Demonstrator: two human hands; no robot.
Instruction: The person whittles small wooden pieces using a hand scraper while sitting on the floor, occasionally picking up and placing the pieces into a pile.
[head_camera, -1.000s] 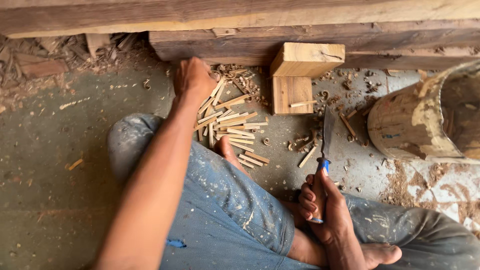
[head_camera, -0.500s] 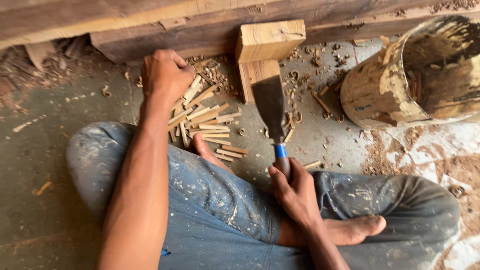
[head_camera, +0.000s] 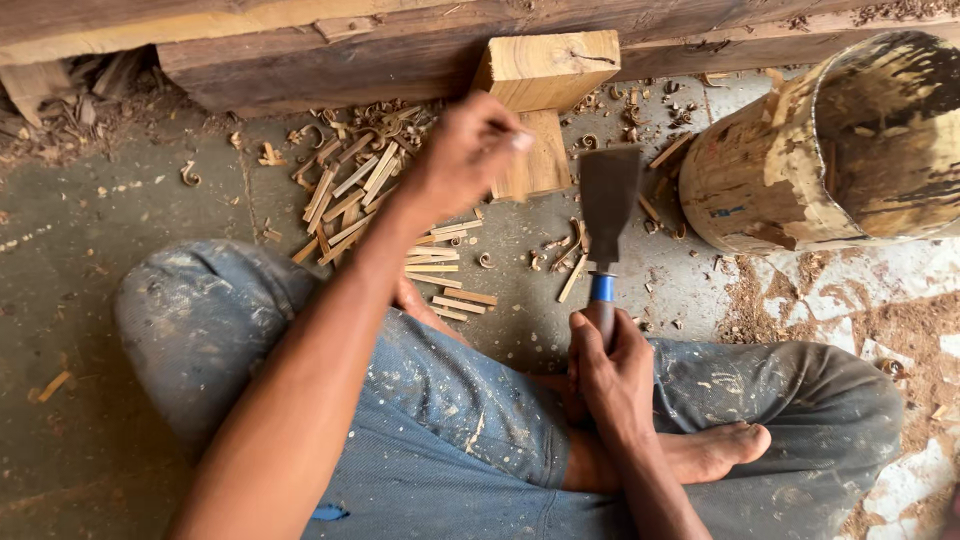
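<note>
- Broad chisel (head_camera: 608, 205): upright just right of the wooden block (head_camera: 545, 100); likely stiff, blade-heavy, best held by the handle.
- Right hand (head_camera: 612, 375) clenched round that handle.
- Left hand (head_camera: 462, 150) closed on something small, against the block.

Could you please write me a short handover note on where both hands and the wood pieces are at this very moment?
Left hand: raised over the floor in front of the wooden block, fingers pinched together; whether it holds a stick cannot be told.
Right hand: closed on the handle of the cleaver, blade pointing up and away, clear of the block.
Things: a pile of thin split sticks lies on the floor left of the block; the wooden bucket lies on its side at the right.
Done: many sticks already split.
Left: nothing stands on the block now, and the blade touches no wood.
</note>
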